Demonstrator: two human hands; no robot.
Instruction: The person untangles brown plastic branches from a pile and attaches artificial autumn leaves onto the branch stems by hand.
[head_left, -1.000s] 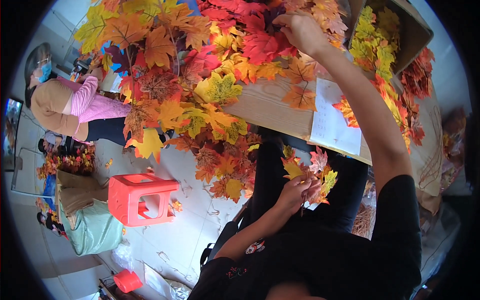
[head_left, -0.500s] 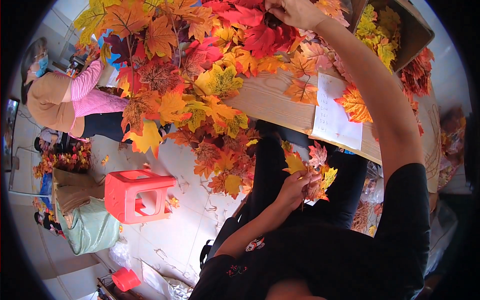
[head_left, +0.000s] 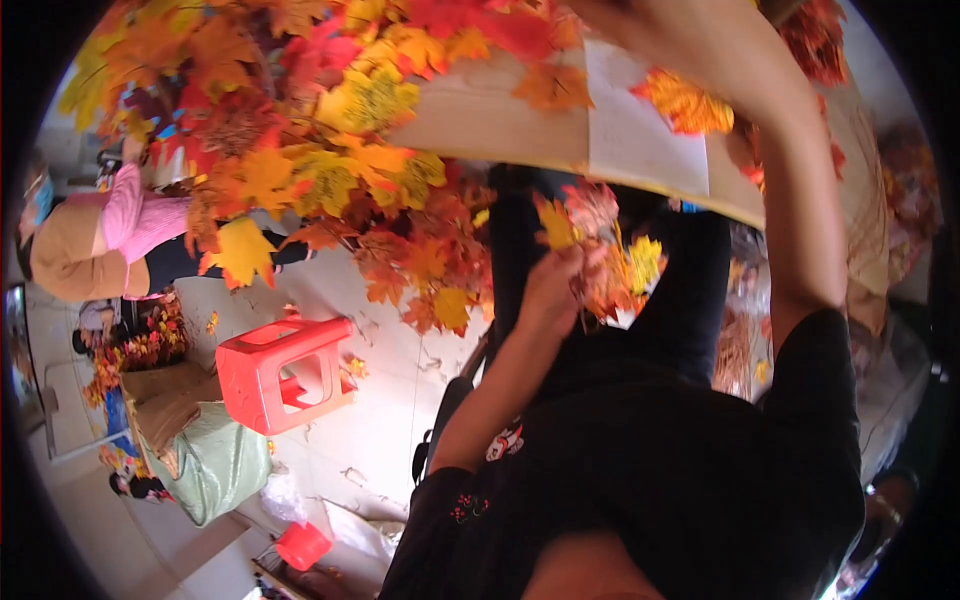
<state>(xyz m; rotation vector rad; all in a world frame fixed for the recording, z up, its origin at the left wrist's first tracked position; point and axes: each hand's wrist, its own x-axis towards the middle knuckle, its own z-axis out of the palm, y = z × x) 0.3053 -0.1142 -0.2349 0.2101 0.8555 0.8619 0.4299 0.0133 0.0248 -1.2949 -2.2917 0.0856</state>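
Observation:
My left hand [head_left: 550,292] is closed on the stems of a small bunch of artificial maple leaves [head_left: 600,262], in red, orange and yellow, held above my lap. My right hand [head_left: 665,35] reaches over the table [head_left: 470,120] at the top edge of the view. It is smeared by motion and its fingers are cut off, so what it holds, if anything, is hidden. A big heap of artificial autumn leaves [head_left: 365,105] covers the table's left part and hangs over its near edge. One orange leaf [head_left: 690,108] lies on a white paper sheet [head_left: 635,150].
Left of me, a red plastic stool [head_left: 255,375] lies on its side near a green sack [head_left: 215,475]. A small red container [head_left: 303,546] is on the floor. A person in a pink-sleeved top [head_left: 85,245] is at the far left. Clear plastic bags [head_left: 890,390] are at the right.
My right hand has moved right and nearer from the red leaves, blurring. My left hand has lifted the bunch slightly toward the table edge. The whole view has shifted with my head.

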